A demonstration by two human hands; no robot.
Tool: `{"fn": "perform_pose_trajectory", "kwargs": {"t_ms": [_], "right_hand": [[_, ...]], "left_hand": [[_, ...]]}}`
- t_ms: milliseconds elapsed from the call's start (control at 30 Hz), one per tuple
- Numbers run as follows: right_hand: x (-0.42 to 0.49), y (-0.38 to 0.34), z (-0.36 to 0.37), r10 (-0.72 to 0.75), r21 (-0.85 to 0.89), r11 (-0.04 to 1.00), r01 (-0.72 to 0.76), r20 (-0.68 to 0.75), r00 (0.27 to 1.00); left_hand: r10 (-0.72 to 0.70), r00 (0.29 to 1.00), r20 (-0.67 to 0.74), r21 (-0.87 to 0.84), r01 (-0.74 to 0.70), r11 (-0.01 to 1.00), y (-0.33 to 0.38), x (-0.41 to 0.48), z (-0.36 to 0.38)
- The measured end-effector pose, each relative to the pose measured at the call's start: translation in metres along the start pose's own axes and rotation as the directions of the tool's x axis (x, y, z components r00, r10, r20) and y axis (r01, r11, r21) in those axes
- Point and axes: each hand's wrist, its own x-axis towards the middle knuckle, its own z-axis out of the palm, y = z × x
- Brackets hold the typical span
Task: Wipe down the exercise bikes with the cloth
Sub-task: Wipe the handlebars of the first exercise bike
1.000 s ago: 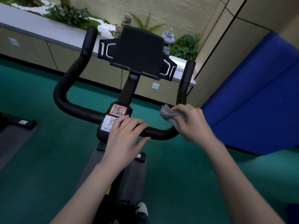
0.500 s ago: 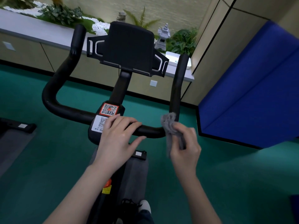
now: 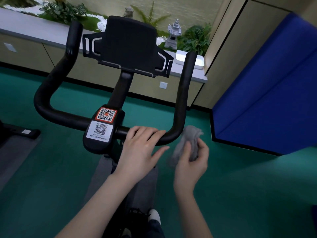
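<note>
A black exercise bike's handlebar [image 3: 56, 114] curves up on both sides, with a black tablet holder [image 3: 127, 47] above its middle and a clamp block bearing two QR stickers [image 3: 100, 130]. My left hand [image 3: 140, 152] rests on the lower bar right of the clamp, fingers laid straight over it. My right hand [image 3: 192, 164] grips a crumpled grey cloth [image 3: 187, 143] just below and right of the bar's right bend, a little off the bar.
Green floor all around. A blue padded panel [image 3: 267, 93] stands close on the right. Behind the bike runs a low cabinet ledge [image 3: 34, 30] with plants, a stone lantern [image 3: 173, 35] and a white box [image 3: 199, 61]. Another machine's base [image 3: 18, 133] lies at far left.
My left hand slid right along the bar, uncovering the QR stickers. My right hand came off the right bend with the cloth and dropped lower, turning palm up.
</note>
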Motion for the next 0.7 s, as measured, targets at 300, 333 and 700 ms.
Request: {"fn": "perform_pose_trajectory", "kwargs": {"t_ms": [300,333,700], "right_hand": [[-0.02,-0.001,0.025,0.089,0.154,0.984,-0.084,-0.028,0.996],[-0.013,-0.001,0.025,0.086,0.149,0.985,-0.081,-0.032,0.996],[-0.021,0.008,0.02,0.313,0.294,0.895,-0.335,0.121,0.942]], "left_hand": [[-0.031,0.998,-0.052,-0.02,0.03,0.999,0.001,0.001,0.006],[-0.034,0.998,-0.05,-0.02,0.033,0.999,0.001,0.002,0.007],[-0.053,0.997,-0.057,-0.035,0.051,0.998,0.002,0.002,0.007]]}}
